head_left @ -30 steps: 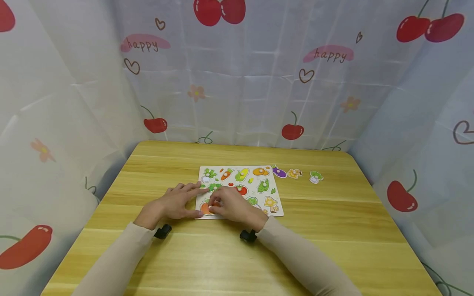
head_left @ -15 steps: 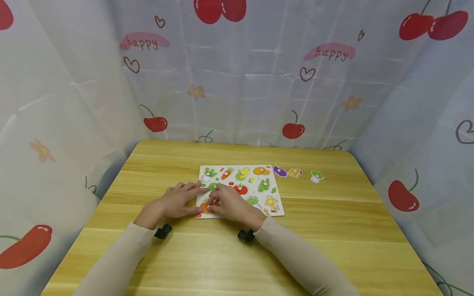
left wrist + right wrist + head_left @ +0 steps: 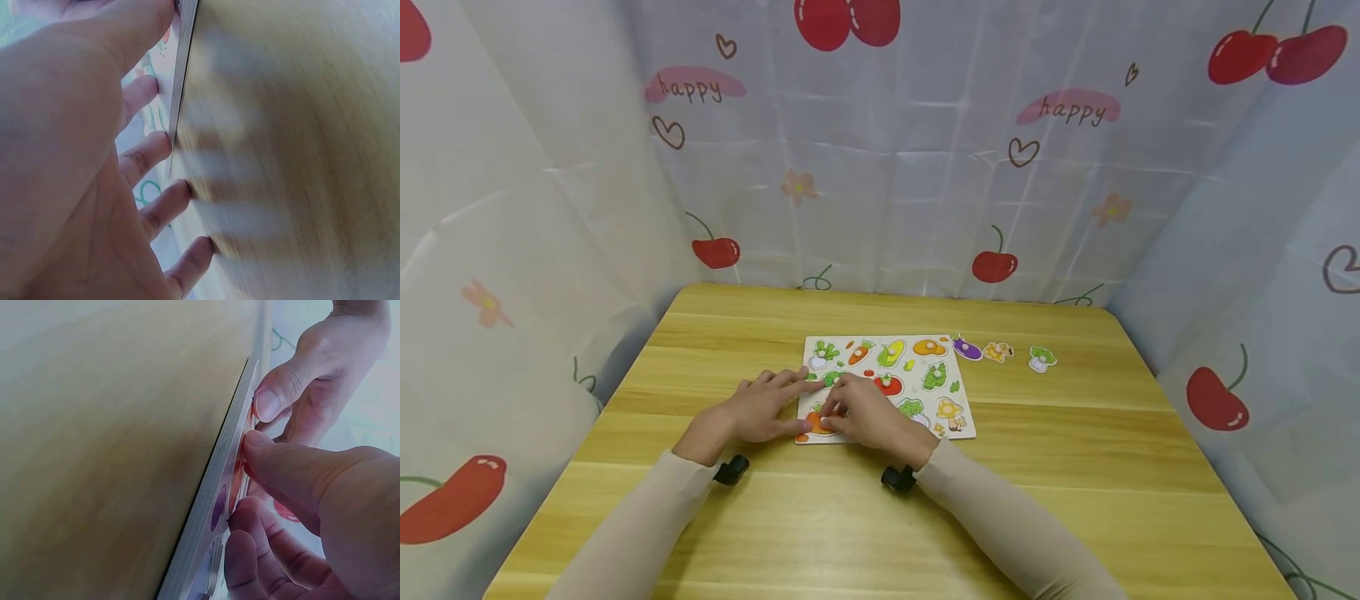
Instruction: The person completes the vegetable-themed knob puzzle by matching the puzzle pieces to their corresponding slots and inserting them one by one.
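A white wooden peg puzzle board (image 3: 917, 400) with vegetable pictures lies on the table. My right hand (image 3: 868, 412) is over its lower left part, thumb and index finger pinching an orange pumpkin puzzle piece (image 3: 817, 422); the hand hides part of it. In the right wrist view the thumb and finger meet at the orange piece (image 3: 235, 485), level with the board's face. My left hand (image 3: 760, 408) lies at the board's left edge with fingers spread, its thumb tip beside the pumpkin. Its fingertips (image 3: 158, 142) reach along the board's edge in the left wrist view.
Right of the board's top corner lie an eggplant piece (image 3: 967, 347), a yellow-orange piece (image 3: 997, 352) and a green-topped cabbage-like piece (image 3: 1041, 359). Other pieces, such as a tomato (image 3: 888, 385) and corn (image 3: 891, 353), sit in the board. Cherry-print curtains (image 3: 880, 183) surround the wooden table (image 3: 820, 533).
The pumpkin piece has shifted slightly, uncovering a small orange picture at the board's lower left corner. My right hand has edged slightly left with it; the left hand stays in place.
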A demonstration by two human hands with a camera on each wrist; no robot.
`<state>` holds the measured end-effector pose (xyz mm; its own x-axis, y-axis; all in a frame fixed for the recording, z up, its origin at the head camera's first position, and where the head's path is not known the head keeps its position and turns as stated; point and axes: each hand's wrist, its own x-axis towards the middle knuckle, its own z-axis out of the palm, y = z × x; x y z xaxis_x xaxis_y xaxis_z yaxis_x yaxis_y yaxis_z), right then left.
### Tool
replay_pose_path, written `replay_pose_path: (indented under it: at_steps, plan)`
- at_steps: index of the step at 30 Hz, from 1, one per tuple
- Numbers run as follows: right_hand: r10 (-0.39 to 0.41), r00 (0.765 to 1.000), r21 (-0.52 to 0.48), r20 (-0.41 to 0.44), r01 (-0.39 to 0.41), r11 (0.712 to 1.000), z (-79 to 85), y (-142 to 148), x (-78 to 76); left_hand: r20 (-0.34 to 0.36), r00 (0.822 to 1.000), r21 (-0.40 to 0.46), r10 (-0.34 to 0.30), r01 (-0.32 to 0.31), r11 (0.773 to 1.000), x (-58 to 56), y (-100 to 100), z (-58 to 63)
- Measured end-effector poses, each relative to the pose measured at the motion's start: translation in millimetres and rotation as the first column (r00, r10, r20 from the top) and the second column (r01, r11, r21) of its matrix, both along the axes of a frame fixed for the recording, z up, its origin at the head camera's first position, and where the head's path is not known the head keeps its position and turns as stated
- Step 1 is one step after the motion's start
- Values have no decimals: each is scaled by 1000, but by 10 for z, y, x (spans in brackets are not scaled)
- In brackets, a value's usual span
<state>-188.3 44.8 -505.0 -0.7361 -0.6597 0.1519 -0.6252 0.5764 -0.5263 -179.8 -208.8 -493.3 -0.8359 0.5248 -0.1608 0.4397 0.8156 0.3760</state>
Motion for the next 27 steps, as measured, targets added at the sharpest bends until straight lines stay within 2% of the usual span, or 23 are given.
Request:
replay_pose_path:
  at_steps: [8, 16, 21, 27]
  plan:
    - [2, 1000, -20, 10, -2, 1000, -1, 25, 15, 4, 1000, 1, -1, 1, 1000, -4, 2, 6]
    - [-19, 998, -3, 58, 19, 1000, 19, 62, 31, 10, 1000, -3, -2, 2, 1000, -2, 8, -3]
    - [0, 1000, -8, 29, 0, 1000, 25, 133, 7, 9, 1000, -6, -1, 1, 1000, 0, 10, -4]
    - [-19, 1000, 9, -10, 19, 1000, 52, 254, -36, 7, 1000, -13, 2, -2, 1000, 4, 20, -3]
